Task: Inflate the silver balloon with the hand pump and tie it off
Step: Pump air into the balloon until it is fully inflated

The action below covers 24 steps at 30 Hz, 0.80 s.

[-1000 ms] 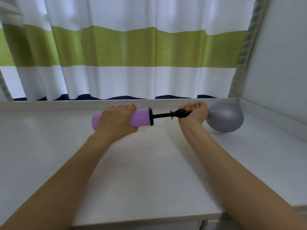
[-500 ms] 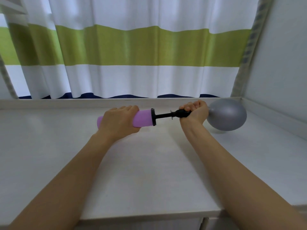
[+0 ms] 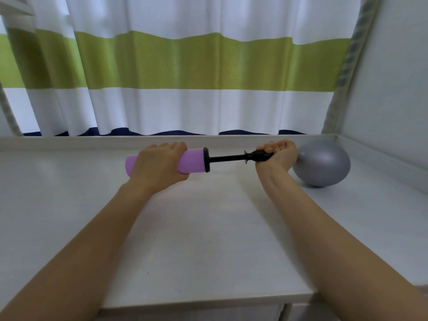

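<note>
The left hand (image 3: 157, 166) is wrapped around the purple barrel of the hand pump (image 3: 193, 161), whose black rod is drawn partway out toward the right. The right hand (image 3: 278, 154) is clenched on the pump's black nozzle end, where the neck of the silver balloon (image 3: 323, 163) is hidden inside the fist. The balloon, partly inflated, rests on the white table (image 3: 208, 239) just beside that hand, near the right wall.

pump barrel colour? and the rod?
The pump barrel is lilac purple with a black end cap; the rod is black. Head view, the only one.
</note>
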Each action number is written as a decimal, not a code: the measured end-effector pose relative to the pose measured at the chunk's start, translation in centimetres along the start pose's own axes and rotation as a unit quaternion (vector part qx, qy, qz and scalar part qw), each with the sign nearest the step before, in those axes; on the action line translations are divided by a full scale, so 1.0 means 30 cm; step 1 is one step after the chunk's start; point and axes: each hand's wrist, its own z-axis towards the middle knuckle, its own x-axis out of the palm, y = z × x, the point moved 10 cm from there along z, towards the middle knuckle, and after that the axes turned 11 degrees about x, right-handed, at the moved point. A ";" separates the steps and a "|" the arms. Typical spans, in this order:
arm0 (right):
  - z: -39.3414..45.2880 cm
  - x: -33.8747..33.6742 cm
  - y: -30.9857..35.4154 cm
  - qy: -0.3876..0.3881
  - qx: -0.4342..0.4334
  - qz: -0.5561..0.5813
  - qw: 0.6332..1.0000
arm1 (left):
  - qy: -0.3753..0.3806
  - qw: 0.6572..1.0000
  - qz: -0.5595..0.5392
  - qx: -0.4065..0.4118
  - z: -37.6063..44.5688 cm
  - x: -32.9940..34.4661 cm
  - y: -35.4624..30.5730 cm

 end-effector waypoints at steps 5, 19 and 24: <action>-0.029 0.024 -0.079 0.008 0.017 -0.025 1.000 | -0.013 1.000 0.003 0.016 0.040 -0.002 -0.117; -0.008 0.010 -0.002 0.003 0.004 -0.026 1.000 | -0.021 1.000 0.000 -0.012 -0.028 0.001 0.022; 0.014 -0.011 0.049 -0.007 -0.009 -0.013 1.000 | 0.010 0.998 -0.014 -0.055 -0.075 0.024 0.137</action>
